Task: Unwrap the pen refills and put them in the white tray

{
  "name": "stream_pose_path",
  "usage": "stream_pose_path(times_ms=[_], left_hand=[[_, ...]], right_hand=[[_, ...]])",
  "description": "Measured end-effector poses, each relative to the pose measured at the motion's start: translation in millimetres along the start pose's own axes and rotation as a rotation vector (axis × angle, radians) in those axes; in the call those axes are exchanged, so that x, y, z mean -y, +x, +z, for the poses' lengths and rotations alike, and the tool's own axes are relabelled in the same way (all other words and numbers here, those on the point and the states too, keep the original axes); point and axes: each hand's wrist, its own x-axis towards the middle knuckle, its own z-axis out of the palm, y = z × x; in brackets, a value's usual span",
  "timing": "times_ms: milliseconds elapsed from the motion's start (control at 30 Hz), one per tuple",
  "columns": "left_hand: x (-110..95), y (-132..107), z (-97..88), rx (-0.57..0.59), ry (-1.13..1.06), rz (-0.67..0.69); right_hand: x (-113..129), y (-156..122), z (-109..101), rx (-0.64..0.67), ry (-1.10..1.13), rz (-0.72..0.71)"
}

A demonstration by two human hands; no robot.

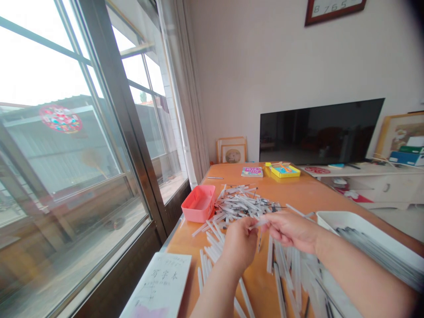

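Observation:
Over the near side of the pile, my left hand (239, 242) and my right hand (294, 230) meet, both with fingers pinched together. Between their fingertips is a whitish translucent pen barrel (257, 224), one end by each hand. Just beyond lies a heap of loose pen barrels (240, 204) mixed with thin black pieces. More translucent barrels (215, 247) lie beside my left forearm. Under my right forearm is another spread of barrels (291, 269), some with dark rods among them. My forearms hide part of both groups.
A pink plastic basket (198, 204) stands left of the heap. At right, a white tray (326, 215) holds many thin grey rods. A notebook (159, 282) lies front left. Toward the back are a booklet (251, 172), a yellow box (285, 171) and a pen (215, 178).

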Motion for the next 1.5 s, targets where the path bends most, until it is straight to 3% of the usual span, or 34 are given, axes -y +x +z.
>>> stream_pose_path(times_ms=[67,200,367,600,833,1167,1367,1500], left_hand=[[3,4,-1.7,-0.083,-0.058,-0.05],[10,13,-9.7,-0.278,-0.35,-0.23],[14,16,-23.9,-0.46,-0.554,-0.38],[12,15,-23.4,-0.455,-0.59,-0.419],[7,12,-21.4,-0.395,-0.574,-0.43],[6,13,-16.8,-0.32,-0.583,-0.445],[2,10,-12.8,-0.232,-0.626,-0.473],[-4,6,-9.1,-0.081,-0.61,-0.467]], right_hand=[[0,6,-13,-0.08,-0.015,-0.05],[-3,23,-35,-0.38,-0.257,-0.097],[-17,52,-43,-0.507,-0.509,-0.036],[-20,83,-49,-0.599,-0.893,0.151],[-15,95,-36,-0.604,-1.0,0.224],[-11,84,-39,-0.573,-0.805,0.102],[-6,49,-25,-0.439,-0.422,-0.079],[3,22,-13,-0.355,-0.013,-0.23]])
